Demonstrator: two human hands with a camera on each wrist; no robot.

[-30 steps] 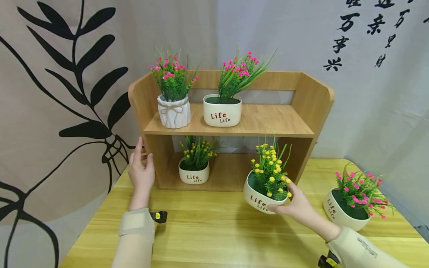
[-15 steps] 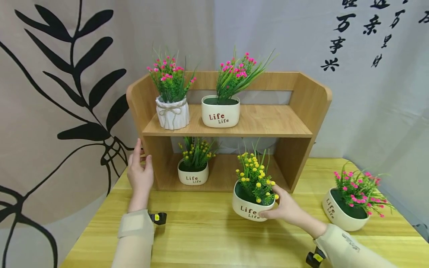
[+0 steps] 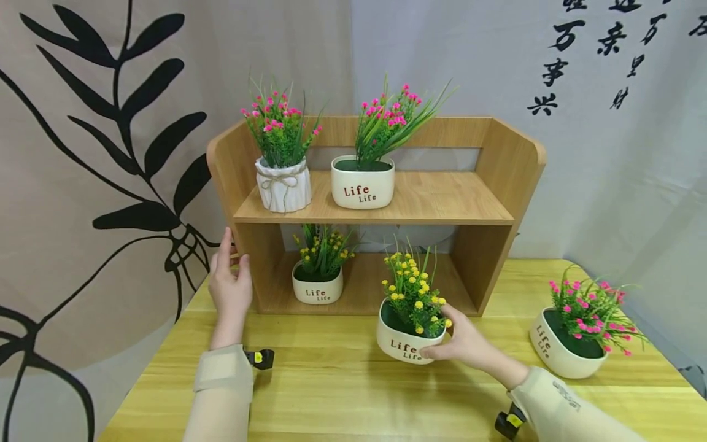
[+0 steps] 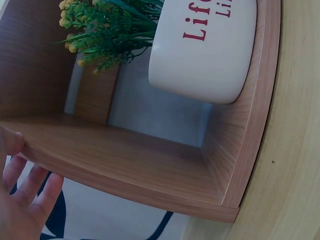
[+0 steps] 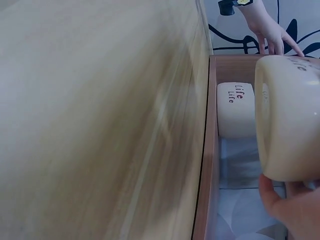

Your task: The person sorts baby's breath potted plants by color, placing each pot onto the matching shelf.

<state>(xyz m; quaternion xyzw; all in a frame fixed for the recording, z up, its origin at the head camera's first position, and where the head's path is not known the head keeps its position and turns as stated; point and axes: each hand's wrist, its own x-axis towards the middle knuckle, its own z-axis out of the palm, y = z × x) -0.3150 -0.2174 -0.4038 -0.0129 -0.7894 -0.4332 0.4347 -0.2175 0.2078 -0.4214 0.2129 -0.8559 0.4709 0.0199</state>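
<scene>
My right hand (image 3: 461,341) grips the right end of a white "Life" pot of yellow flowers (image 3: 410,334), thumb at its front. The pot is held above the table before the shelf's lower level, slightly tilted; its underside shows in the right wrist view, over the right hand (image 5: 295,202). At the wooden shelf's (image 3: 353,215) left side panel, my left hand (image 3: 231,291) rests with its fingers extended along the outer face; the left wrist view has the thumb of the left hand (image 4: 22,195) near the front edge. Another "Life" pot of yellow flowers (image 3: 317,288) stands inside the lower level at left.
On the upper level stand a white pot tied with twine (image 3: 284,187) and a "Life" pot of pink flowers (image 3: 363,187). A further pink-flowered pot (image 3: 569,347) sits on the table (image 3: 331,399) at right. Printed cloth (image 3: 607,172) hangs behind the shelf.
My right hand has carried the yellow-flowered pot leftward, across the front of the shelf, and the pot has become less tilted. My left hand has stayed at the shelf's side.
</scene>
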